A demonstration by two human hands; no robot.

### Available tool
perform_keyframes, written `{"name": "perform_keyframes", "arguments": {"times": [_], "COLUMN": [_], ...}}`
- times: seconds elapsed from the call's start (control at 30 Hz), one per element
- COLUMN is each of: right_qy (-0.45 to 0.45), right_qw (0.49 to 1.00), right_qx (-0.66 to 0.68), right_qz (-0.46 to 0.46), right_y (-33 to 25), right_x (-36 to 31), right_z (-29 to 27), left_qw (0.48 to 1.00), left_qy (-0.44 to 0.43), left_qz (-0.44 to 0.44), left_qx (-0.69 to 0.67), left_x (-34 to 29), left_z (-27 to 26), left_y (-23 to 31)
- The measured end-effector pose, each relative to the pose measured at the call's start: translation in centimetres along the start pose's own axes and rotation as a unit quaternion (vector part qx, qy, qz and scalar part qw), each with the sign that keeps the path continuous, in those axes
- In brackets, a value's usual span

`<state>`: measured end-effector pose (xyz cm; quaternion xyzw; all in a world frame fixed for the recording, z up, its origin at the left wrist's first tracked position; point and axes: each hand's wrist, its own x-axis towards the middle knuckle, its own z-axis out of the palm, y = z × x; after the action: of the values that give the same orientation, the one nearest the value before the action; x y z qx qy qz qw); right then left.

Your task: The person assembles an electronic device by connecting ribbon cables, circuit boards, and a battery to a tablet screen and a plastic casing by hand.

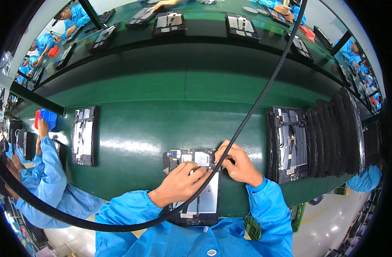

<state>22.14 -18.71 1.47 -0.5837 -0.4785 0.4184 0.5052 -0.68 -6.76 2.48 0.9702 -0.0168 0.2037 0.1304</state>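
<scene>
Black tablet (210, 199), inner parts bare, lies flat on the green worktop (131, 132) at the near edge, straight in front of you, its long side running near to far. White panels and dark strips show inside.

Your left hand (179, 182) lies across the tablet's middle from the left, fingers bent and slightly spread, tips down on the inner parts. Any small piece beneath them is hidden. Your right hand (236, 165) is at the far right corner of the tablet, thumb and forefinger drawn close together, other fingers curled; whether they pinch something is too small to make out.

Thick black cable (269, 81) crosses your view from far right to near left, in front of both hands.

Well apart to your left, a second bare tablet (83, 136) lies on the worktop. To your right, another bare tablet (292, 145), face up; just beside it, a leaning row of black slabs (335, 137).

Beyond, a raised ledge (204, 33) carries more tablets (169, 22). Far left, a co-worker's blue sleeve (50, 171) stretches toward a blue bin (49, 118).
</scene>
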Motion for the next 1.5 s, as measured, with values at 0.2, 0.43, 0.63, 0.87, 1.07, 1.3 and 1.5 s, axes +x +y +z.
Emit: {"name": "perform_keyframes", "arguments": {"times": [0.2, 0.43, 0.63, 0.87, 1.07, 1.3, 1.5], "right_qy": [0.001, 0.006, 0.02, 0.013, -0.004, -0.007, -0.013], "right_qw": [0.998, 0.997, 0.996, 0.989, 0.984, 0.983, 0.987], "right_qx": [-0.043, -0.058, -0.062, -0.133, -0.149, -0.168, -0.158], "right_qz": [-0.053, -0.058, -0.055, -0.06, -0.094, -0.071, -0.013], "right_y": [-0.1, -0.3, -0.1, -1.0, -0.8, -0.7, -1.3], "right_x": [-0.1, -0.1, 0.0, 1.3, 2.2, 2.6, 2.0], "right_z": [-0.2, 0.1, 0.4, 0.9, 0.6, 0.2, 0.2], "left_qw": [1.0, 1.0, 1.0, 0.999, 0.999, 0.999, 0.997], "left_qy": [-0.002, 0.0, -0.007, -0.007, 0.023, 0.037, 0.036], "left_qz": [0.019, 0.02, 0.003, -0.028, -0.026, -0.01, -0.036], "left_qx": [0.009, 0.017, 0.025, -0.026, -0.025, -0.017, -0.059], "left_x": [0.3, 0.5, 0.6, 0.5, 0.4, 0.6, 1.0], "left_z": [-0.1, 0.1, 0.1, -0.1, 0.0, 0.2, 0.1], "left_y": [-0.6, -0.8, -0.3, -0.3, -0.2, -0.5, -0.4]}}
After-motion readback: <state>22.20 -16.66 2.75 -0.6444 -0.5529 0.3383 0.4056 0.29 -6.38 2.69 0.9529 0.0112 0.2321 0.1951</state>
